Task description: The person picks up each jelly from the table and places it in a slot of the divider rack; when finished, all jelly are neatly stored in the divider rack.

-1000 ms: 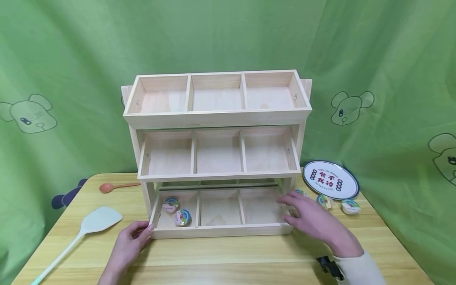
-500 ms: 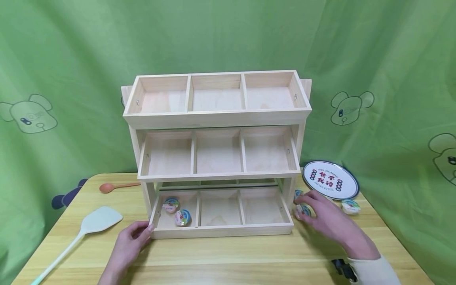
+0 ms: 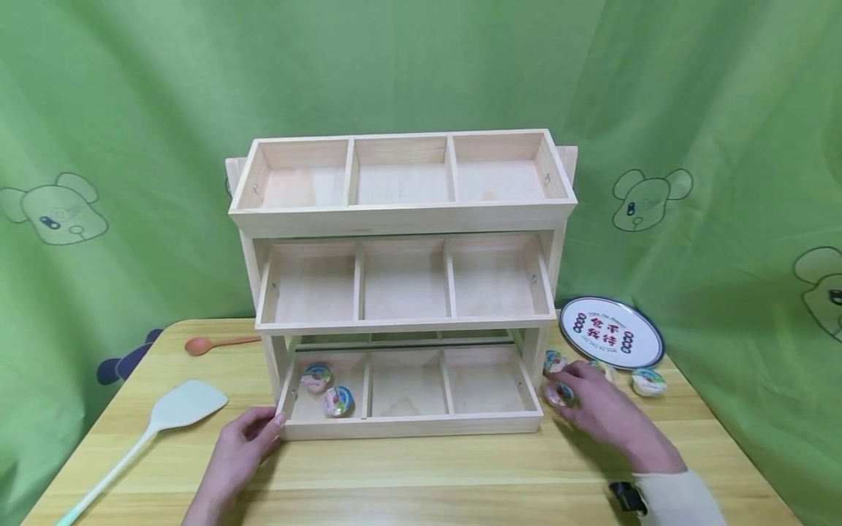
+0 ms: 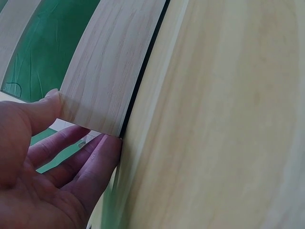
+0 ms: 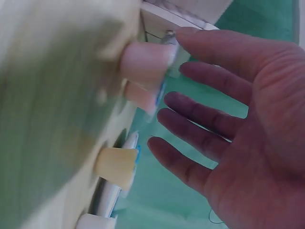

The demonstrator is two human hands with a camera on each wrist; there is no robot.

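My left hand (image 3: 238, 447) grips the front left corner of the bottom tray (image 3: 408, 427) of a three-tier wooden rack. In the left wrist view the thumb lies at the front board's top edge, and the fingers touch its end. Beside the tray's right end, my right hand (image 3: 604, 410) is over a pink jelly cup (image 3: 559, 395). The right wrist view shows its fingers spread, apart from that pink cup (image 5: 147, 64). Behind it stands a second jelly cup (image 3: 555, 361). Two jelly cups, one being a pink cup (image 3: 338, 401), lie in the tray's left compartment.
A yellow jelly cup (image 5: 116, 165) and a white jelly cup (image 3: 648, 382) stand farther right, before an oval plate (image 3: 612, 353). To the left lie a white spatula (image 3: 186, 406) and an orange spoon (image 3: 199, 346). The rack's upper trays (image 3: 403, 219) rise over the bottom one.
My right hand has moved from over the tray's right end out to the jelly cups on the right, then shifted slightly. The left hand has stayed on the tray corner.
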